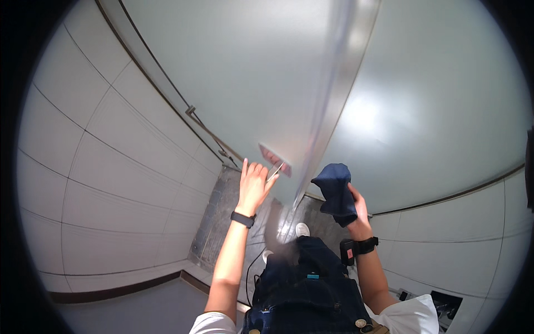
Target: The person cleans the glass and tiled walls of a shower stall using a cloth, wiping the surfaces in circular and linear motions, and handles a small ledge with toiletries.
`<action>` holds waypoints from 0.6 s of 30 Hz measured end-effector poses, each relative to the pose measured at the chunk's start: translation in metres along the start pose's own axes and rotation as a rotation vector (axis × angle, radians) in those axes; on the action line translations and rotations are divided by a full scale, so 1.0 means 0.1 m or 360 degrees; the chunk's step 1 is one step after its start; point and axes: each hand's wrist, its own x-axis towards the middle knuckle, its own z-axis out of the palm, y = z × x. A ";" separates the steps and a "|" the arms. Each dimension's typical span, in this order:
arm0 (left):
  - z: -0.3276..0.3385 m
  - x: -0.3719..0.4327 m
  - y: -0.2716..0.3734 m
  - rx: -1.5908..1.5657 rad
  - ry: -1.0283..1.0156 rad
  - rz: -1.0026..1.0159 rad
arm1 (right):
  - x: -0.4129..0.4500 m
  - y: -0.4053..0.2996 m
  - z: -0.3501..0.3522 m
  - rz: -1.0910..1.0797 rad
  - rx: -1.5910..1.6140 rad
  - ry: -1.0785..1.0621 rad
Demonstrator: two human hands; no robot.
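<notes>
My left hand (253, 183), with a black band at the wrist, is at a metal pull handle (275, 170) on a frosted glass door (233, 75). The handle lies between its thumb and curled fingers, while the little finger sticks out. Beside it, a shiny rectangular plate (265, 151) on the door reflects the fingers. My right hand (359, 208) holds a folded dark blue cloth (336, 188) in front of the neighbouring frosted panel (425, 104). A black band with a small device (347, 251) is around the right wrist.
A pale tiled wall (117, 167) runs along the left, with a metal door-closer arm (212, 134) near the door's top edge. Grey flooring (225, 196) lies below, where white shoes (302, 229) show. A black cable (249, 271) hangs beside the dark blue apron (308, 292).
</notes>
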 end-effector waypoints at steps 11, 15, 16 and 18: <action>-0.17 -0.06 -0.22 0.0065 -0.0035 -0.0050 | 0.04 0.87 0.10 0.0511 -0.0402 0.0112; -0.25 -0.16 -0.03 -0.0066 -0.0131 0.0146 | -0.04 0.93 0.15 0.0593 -0.0531 -0.0086; -0.40 -0.18 -0.02 -0.0156 -0.0094 0.0184 | -0.09 0.96 0.27 0.0708 -0.0588 -0.0173; -0.89 -0.26 -0.02 -0.0439 0.0177 0.0321 | -0.24 1.12 0.64 0.0624 -0.0830 -0.0124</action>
